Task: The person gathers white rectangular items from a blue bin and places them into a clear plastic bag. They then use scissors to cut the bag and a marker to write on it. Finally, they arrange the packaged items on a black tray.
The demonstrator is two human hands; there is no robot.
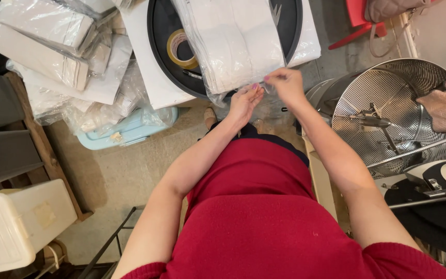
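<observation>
**stitchy_k:** Cramped workroom floor, bare concrete, stuff stacked on all sides. Both hands meet at the near open edge of a clear plastic bag of folded white cloth (pixel 233 44), which lies on a white machine with a round black lid (pixel 156 62). The left hand (pixel 243 101) is pinched narrow under the bag's mouth; the right hand (pixel 285 82) is just above it, fingertips closed on a bit of the film. Whether anything small sits between the fingers, I can't tell.

**benchrat:** My worry is the overhang. That bag pokes out past the lid's edge toward the hands, so a hard tug on the film could slide the whole pack off to the floor. Thin plastic may also tear at the pinch.

**stitchy_k:** Fair. A roll of tan tape (pixel 181 49) sits just left of the bag, beyond the left hand, and could get dragged along too.

**benchrat:** And right of the right forearm there's a perforated steel drum (pixel 388 103) with metal arms inside. Close to the elbow, so a quick pull back might bump it. The pile of bagged cloth (pixel 52 46) far left looks unsteady too.
</observation>
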